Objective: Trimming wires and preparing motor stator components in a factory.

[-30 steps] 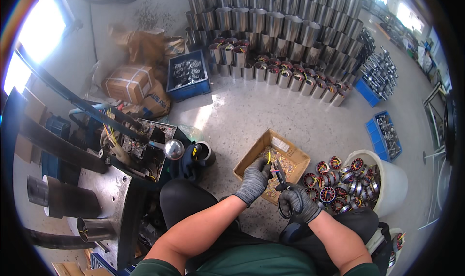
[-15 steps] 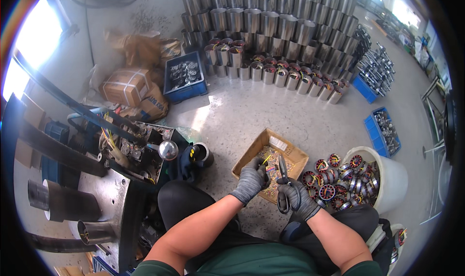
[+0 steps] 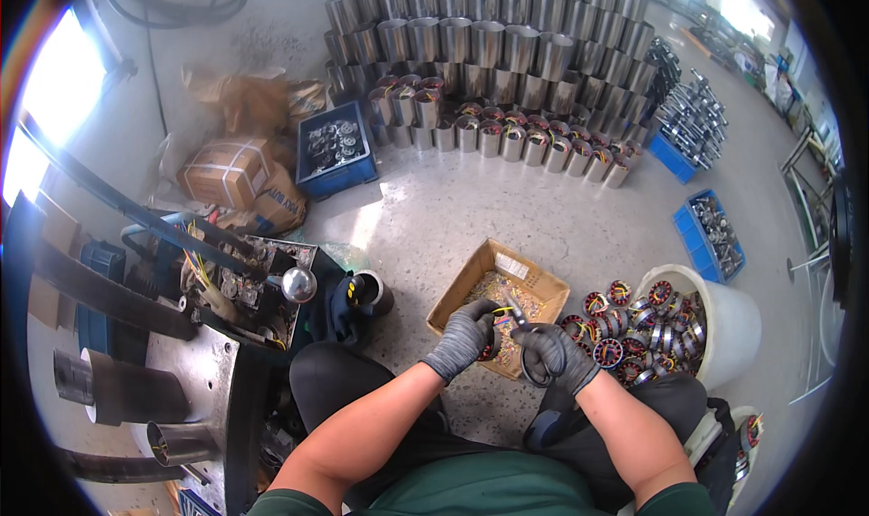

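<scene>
Landmark: cardboard box (image 3: 543,285) on floor, scraps inside. Both gloved hands over its near edge. Left hand (image 3: 466,335) pinches bundle of coloured wires (image 3: 501,312), fingers narrow around it. Right hand (image 3: 554,355) closed through scissors (image 3: 529,344) handles, blades at wires. White bucket (image 3: 738,321) of wound stators just right of box. Rows of metal cylinders (image 3: 489,45) well beyond box.

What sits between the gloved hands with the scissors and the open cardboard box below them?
Nothing visible. The grey-gloved left hand pinches a small wired part, the grey-gloved right hand works dark-handled scissors at it, directly over the open cardboard box of scraps. The white bucket of wound coils stands aside to the right.
</scene>
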`<state>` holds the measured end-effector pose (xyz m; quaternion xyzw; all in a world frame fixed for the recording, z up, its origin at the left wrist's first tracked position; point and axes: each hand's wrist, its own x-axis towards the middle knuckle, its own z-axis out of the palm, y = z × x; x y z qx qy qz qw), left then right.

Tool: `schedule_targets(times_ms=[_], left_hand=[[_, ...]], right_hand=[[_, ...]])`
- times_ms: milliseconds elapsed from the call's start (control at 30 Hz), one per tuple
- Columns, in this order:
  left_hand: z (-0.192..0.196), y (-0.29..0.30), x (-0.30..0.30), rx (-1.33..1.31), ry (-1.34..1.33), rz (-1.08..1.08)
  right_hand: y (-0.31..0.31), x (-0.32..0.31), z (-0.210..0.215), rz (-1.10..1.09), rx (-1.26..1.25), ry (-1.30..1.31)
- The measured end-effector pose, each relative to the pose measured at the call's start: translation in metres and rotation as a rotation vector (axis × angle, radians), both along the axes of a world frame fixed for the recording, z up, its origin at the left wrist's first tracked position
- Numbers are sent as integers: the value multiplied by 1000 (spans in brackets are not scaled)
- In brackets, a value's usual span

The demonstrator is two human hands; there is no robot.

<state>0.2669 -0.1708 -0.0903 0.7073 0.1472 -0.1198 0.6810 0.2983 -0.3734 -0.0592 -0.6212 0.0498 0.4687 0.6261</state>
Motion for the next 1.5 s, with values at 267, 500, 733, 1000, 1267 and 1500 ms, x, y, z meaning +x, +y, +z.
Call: schedule_targets(times_ms=[267, 500, 733, 1000, 1267, 1500], left_hand=[[21, 19, -7, 174, -249, 47], [142, 102, -52, 8, -547, 323], [149, 155, -144, 376, -476, 309], [-18, 215, -258, 759, -11, 347], [-75, 197, -290, 21, 465, 899], [-186, 249, -248, 1439, 44, -25]], right_hand=[[10, 3, -15, -204, 104, 72], [-7, 17, -20, -471, 272, -129], [2, 24, 17, -616, 258, -170], [-56, 73, 57, -757, 267, -307], [-104, 89, 129, -759, 181, -484], [-227, 154, -33, -670, -537, -819]])
